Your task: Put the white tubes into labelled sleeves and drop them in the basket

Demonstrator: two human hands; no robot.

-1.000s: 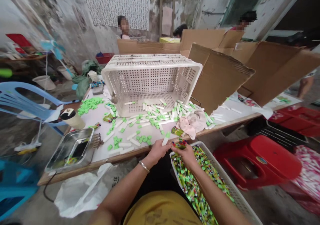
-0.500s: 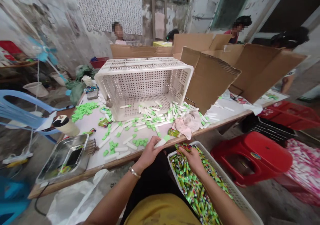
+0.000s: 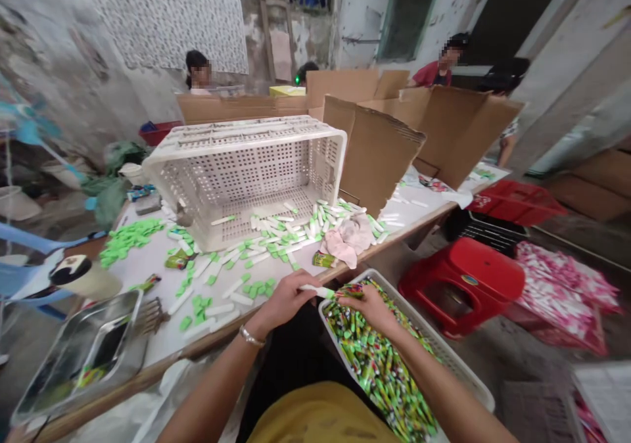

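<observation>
My left hand [image 3: 286, 296] pinches a white tube with a green cap [image 3: 315, 290], just beyond the table's front edge. The capped end points right, close against a colourful printed wrapper [image 3: 351, 290] in the fingers of my right hand [image 3: 373, 309]; I cannot tell whether the tube's tip is inside it. Below my right hand stands a white crate [image 3: 463, 374] filled with printed, green-capped tubes [image 3: 384, 371]. On the table lie loose white tubes with green caps [image 3: 276, 242] and a pile of green caps [image 3: 129, 239].
A white perforated basket [image 3: 246, 131] lies on its side on the table, opening towards me. A pink cloth [image 3: 349, 238] is at the table edge. Cardboard panels [image 3: 372, 150] stand behind. A metal tray [image 3: 118, 338] sits left, a red stool [image 3: 468, 279] right. Co-workers sit beyond.
My left hand has brought the tube right and down, its capped end now meeting the wrapper in my right hand. The camera view has turned to the right.
</observation>
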